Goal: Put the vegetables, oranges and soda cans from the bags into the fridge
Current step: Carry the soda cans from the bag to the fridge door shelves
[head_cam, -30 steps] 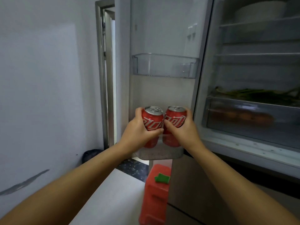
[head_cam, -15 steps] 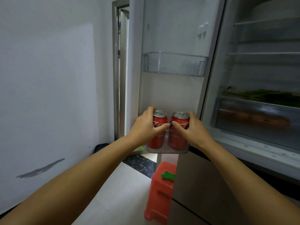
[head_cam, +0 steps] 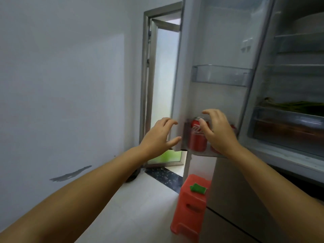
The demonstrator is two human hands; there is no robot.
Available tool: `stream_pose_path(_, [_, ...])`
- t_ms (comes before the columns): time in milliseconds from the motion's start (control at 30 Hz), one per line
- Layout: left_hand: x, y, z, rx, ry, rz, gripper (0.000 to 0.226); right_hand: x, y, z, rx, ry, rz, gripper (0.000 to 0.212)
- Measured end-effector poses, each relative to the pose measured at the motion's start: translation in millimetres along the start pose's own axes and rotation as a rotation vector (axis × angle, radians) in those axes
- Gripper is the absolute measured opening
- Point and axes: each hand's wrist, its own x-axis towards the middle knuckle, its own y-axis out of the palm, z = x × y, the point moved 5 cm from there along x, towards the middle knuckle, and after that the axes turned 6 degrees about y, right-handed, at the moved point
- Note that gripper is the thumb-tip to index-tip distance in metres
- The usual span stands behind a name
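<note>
Both hands have let go of the cans: the left hand (head_cam: 160,135) and right hand (head_cam: 218,130) hover with loose fingers. A red soda can (head_cam: 197,137) stands upright in the lower door shelf (head_cam: 201,152); the second can (head_cam: 233,128) is mostly hidden behind the right hand.

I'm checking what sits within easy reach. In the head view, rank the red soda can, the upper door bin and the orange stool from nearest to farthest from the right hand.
1. Red soda can: in the lower door bin, just left of the right hand.
2. Upper door bin: above the hand, on the door.
3. Orange stool: on the floor below.
</note>
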Motion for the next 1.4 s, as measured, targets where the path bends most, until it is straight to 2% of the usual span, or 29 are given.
stream_pose_path(67, [-42,-35,26,0.033,-0.069,0.008,0.046,-11,31,46,0.06,-0.044,0.04,0.047])
stream_pose_path(200, [-147,-124,84,0.136,-0.257,0.031,0.043,-47,115,145,0.159,-0.094,0.187,0.032])
stream_pose_path(400, [-320,-251,162,0.292,-0.594,0.084,0.039,-119,234,301,0.266,-0.197,0.46,0.035])
stream_pose_path(567, [-465,-325,203,0.331,-0.908,0.064,0.035,-179,322,407,0.254,-0.335,0.706,0.036])
stream_pose_path(733, [-582,-382,242,0.349,-1.155,0.048,0.03,-219,407,491,0.237,-0.442,0.883,0.034])
stream_pose_path(967, [-673,-422,341,0.328,-1.315,0.108,0.025,-240,536,602,0.212,-0.588,1.037,0.033])
stream_pose_path(1233, [-772,-454,436,0.203,-1.49,0.118,0.016,-268,664,729,0.086,-0.768,1.308,0.036])
stream_pose_path(1400, [-835,-489,518,0.154,-1.558,0.139,0.018,-274,733,800,0.062,-0.763,1.371,0.037])
